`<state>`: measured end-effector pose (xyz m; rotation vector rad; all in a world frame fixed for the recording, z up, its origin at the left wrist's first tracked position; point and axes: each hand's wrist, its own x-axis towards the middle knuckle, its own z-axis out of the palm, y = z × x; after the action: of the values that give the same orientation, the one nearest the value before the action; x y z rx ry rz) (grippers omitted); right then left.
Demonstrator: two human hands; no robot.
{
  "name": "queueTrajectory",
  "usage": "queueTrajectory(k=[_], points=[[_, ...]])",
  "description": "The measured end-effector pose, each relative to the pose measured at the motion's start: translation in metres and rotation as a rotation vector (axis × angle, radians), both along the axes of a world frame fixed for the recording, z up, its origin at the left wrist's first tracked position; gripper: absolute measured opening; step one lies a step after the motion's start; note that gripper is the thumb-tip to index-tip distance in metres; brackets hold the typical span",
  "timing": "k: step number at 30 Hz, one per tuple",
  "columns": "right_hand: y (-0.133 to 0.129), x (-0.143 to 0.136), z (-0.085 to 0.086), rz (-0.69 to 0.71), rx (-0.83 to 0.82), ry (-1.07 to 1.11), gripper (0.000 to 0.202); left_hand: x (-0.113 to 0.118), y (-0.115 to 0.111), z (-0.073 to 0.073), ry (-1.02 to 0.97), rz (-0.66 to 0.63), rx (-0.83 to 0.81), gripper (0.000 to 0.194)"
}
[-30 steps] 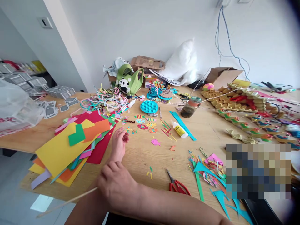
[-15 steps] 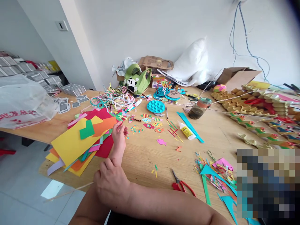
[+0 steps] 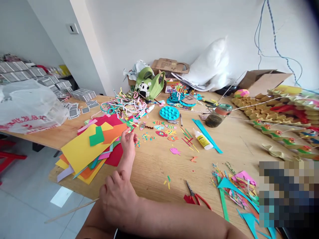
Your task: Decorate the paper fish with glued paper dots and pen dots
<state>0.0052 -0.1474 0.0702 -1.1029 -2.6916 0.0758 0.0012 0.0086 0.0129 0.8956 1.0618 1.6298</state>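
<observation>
My left hand (image 3: 129, 139) is raised beside the right edge of a stack of coloured paper (image 3: 82, 146), its fingers bent together; anything between them is too small to make out. My right hand (image 3: 119, 194) is wrapped over my left forearm, knuckles up. A thin wooden stick (image 3: 72, 210) sticks out to the left from beside my right hand; its near end is hidden. Small paper bits (image 3: 146, 136) lie just right of my left fingers. Patterned paper fish, including a pink one (image 3: 175, 151), lie farther right. Red-handled scissors (image 3: 195, 196) rest near my right forearm.
Behind are a turquoise dimpled disc (image 3: 169, 113), pipe cleaners (image 3: 122, 104) and a green panda bag (image 3: 151, 84). To the right are a glue bottle (image 3: 203, 139), a glass jar (image 3: 218, 116), paper scraps (image 3: 239, 189) and egg-carton pieces (image 3: 259, 106). A plastic bag (image 3: 32, 106) stands left.
The view has turned slightly left, so the table and its objects appear farther right. Both hands keep nearly the same pose, my right hand still over my left forearm.
</observation>
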Motion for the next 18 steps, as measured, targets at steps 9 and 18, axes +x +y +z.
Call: queueTrajectory(k=[9, 18], points=[[0.007, 0.004, 0.020, 0.120, -0.075, 0.059, 0.022, 0.027, -0.038, 0.021, 0.047, -0.506, -0.027, 0.038], [0.012, -0.006, 0.038, 0.095, -0.315, 0.027, 0.027, 0.059, -0.109, 0.035, 0.321, -1.428, -0.185, 0.038]])
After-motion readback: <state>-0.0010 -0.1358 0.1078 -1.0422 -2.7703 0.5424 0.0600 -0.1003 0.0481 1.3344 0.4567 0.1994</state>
